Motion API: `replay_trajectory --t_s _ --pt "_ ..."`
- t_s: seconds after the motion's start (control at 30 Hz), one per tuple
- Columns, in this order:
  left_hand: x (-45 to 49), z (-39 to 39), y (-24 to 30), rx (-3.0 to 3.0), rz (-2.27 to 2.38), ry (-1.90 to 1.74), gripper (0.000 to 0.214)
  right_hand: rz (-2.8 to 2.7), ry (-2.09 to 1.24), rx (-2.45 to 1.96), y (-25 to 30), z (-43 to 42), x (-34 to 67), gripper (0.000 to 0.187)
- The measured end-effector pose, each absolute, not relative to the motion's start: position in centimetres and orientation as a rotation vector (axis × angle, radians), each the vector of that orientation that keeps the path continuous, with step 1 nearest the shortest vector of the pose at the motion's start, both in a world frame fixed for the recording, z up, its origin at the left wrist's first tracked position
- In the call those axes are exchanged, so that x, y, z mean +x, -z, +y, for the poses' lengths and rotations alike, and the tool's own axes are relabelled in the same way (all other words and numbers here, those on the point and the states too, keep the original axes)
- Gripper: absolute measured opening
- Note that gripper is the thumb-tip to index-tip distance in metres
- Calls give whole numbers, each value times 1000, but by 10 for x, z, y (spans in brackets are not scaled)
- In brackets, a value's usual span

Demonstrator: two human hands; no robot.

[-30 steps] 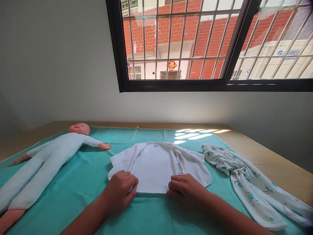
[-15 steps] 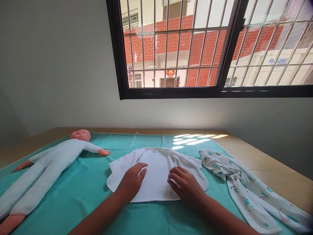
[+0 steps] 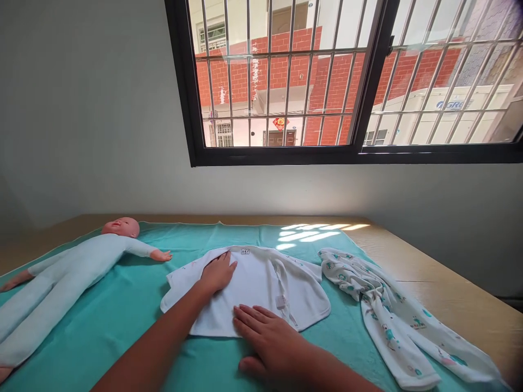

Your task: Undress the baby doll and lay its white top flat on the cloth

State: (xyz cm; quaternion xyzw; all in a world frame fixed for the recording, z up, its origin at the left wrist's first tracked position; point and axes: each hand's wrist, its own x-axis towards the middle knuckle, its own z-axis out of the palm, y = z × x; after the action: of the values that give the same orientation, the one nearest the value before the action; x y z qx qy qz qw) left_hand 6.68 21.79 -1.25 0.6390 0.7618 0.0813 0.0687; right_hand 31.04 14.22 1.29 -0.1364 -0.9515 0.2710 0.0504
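A small white baby top (image 3: 253,283) lies spread on a teal cloth, its collar label facing up at the far edge. My left hand (image 3: 218,272) rests on the upper left of the top, fingers stretched toward the collar. Nearer to me, my right hand (image 3: 269,337) lies flat with its fingers out over the top's front hem, the thumb over the cloth. Neither hand grips anything. Right of the top are bunched printed baby pants (image 3: 392,310), white with green figures.
A baby doll (image 3: 85,267) in a pale suit lies on its back at the left. The teal cloth (image 3: 192,234) covers much of a wooden table (image 3: 417,261). Behind stand a grey wall (image 3: 102,120) and a barred window with a black frame (image 3: 278,158).
My left hand has moved up the top toward the collar. My right hand has come left and nearer to me, and its fingers have straightened. The view has shifted slightly right.
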Motion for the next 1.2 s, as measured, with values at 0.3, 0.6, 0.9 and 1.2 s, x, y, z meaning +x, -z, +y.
replay_trajectory --t_s 0.3,0.6,0.9,1.2 --pt "88 204 9 2065 2357 -344 51 -2882 -754 -408 -4 143 307 75" --pt "61 175 36 2214 2110 -259 60 -2855 -654 -347 -1 138 307 64" --pt "98 193 11 2220 2123 -264 58 -2857 -608 -208 1 136 303 58" --pt "96 243 24 2152 2088 -229 63 -2859 -628 -221 -1 136 305 57"
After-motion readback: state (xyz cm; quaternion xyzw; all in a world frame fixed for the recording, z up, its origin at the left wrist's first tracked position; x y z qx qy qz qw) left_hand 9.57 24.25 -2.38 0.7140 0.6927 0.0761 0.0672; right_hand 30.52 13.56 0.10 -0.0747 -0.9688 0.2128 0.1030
